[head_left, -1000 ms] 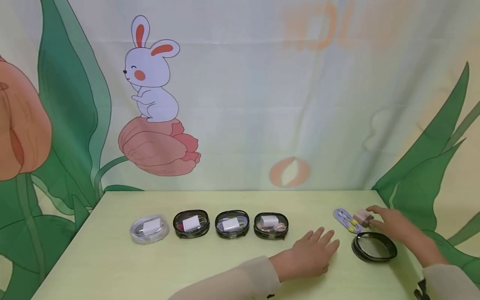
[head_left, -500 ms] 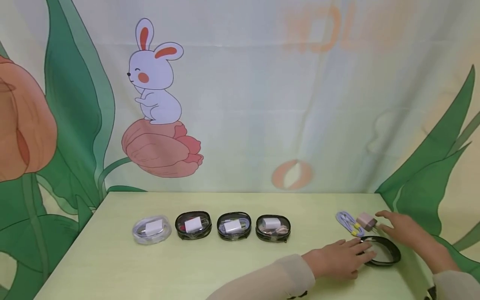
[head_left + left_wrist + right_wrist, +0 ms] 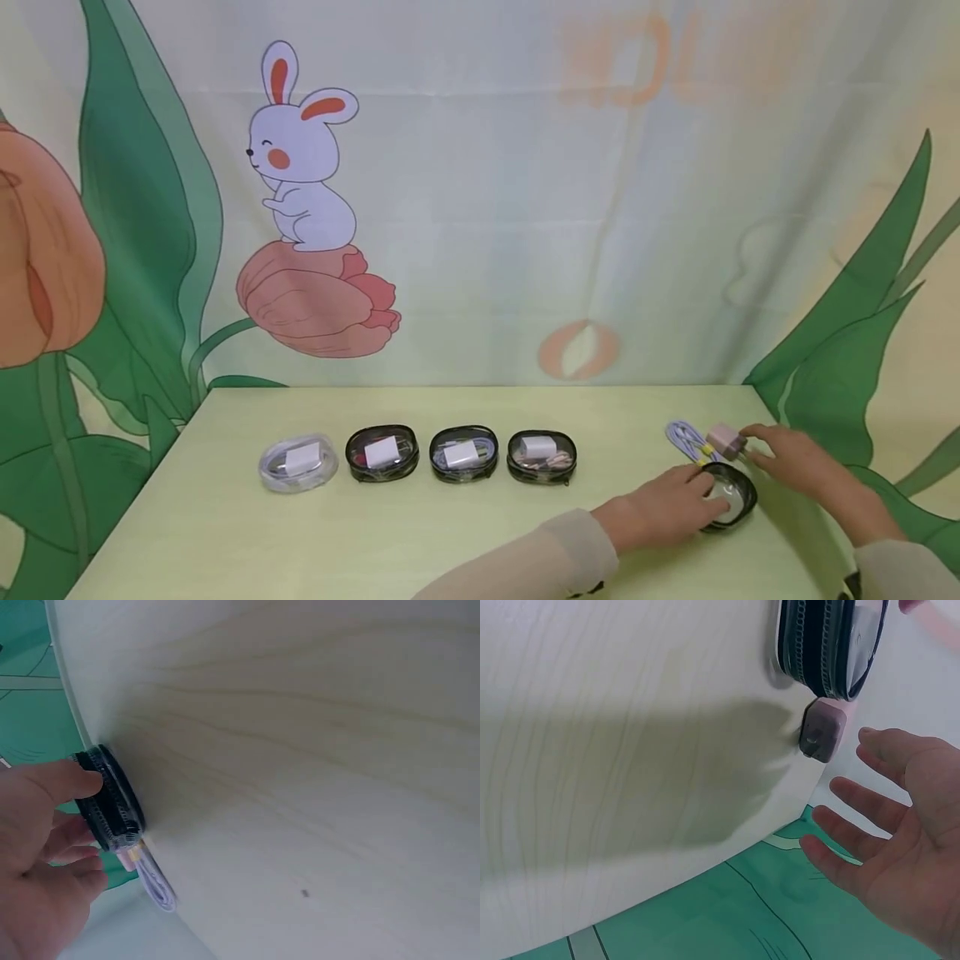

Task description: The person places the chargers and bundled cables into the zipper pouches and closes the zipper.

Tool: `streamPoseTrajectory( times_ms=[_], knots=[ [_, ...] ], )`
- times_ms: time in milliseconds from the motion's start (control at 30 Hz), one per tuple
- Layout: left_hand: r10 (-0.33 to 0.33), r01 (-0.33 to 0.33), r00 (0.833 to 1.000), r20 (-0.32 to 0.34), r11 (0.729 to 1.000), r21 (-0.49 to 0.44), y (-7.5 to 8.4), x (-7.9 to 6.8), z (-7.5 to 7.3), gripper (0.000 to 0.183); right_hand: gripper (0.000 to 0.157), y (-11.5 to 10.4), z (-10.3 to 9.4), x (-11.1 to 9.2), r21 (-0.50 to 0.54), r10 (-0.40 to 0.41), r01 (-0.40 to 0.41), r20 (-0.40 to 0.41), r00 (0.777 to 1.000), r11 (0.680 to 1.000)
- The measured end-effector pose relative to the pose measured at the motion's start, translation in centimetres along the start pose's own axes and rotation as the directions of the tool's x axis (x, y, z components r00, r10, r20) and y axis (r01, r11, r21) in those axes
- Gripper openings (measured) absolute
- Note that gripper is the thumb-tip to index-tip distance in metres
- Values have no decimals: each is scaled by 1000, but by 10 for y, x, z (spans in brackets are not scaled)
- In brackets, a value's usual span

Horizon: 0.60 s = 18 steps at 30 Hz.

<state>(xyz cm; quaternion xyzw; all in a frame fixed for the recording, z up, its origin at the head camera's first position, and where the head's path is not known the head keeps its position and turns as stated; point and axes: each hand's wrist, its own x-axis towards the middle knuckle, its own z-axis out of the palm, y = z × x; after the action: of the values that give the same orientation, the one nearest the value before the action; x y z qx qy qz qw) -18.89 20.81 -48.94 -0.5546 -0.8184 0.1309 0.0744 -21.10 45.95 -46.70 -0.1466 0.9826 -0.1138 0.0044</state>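
My left hand (image 3: 660,504) grips the near-left side of an oval clear zip case (image 3: 744,490) with black trim. In the left wrist view, the thumb presses on the zipped side wall of the case (image 3: 114,806), the other fingers lower. Just behind it on the table is a pink charger plug (image 3: 723,437), and to the plug's left lies a coiled lavender cable (image 3: 681,435) with yellow ties. Close to the plug's right side hovers my right hand (image 3: 798,458). The right wrist view shows its fingers (image 3: 859,802) spread and holding nothing, apart from the plug (image 3: 823,731).
Several oval cases stand in a row across the left and middle table, each with a white charger and cable inside: a clear-trimmed one (image 3: 270,477) at the left end, then black-trimmed ones (image 3: 366,468). A printed cloth (image 3: 465,250) hangs behind the table (image 3: 337,542).
My left hand has moved right from the table's middle and taken hold of the case. The case has shifted left and looks narrower. My right hand stays near the plug.
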Motion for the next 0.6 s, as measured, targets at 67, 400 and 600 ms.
streamPoseTrajectory(
  times_ms=[67, 400, 600],
  knots=[
    [-2, 1, 1000, -20, 1000, -19, -1, 0, 3, 39, 33, -1, 2, 2, -15, -14, 14, -15, 1000, 1000],
    [-166, 165, 986, 28, 986, 36, 8, -4, 4, 37, 30, -5, 7, 3, -36, -43, 41, -45, 998, 999],
    [-227, 225, 974, 30, 973, 40, 11, -5, 1, 34, 23, -3, 13, 3, -16, -67, 66, -61, 996, 998]
  ],
)
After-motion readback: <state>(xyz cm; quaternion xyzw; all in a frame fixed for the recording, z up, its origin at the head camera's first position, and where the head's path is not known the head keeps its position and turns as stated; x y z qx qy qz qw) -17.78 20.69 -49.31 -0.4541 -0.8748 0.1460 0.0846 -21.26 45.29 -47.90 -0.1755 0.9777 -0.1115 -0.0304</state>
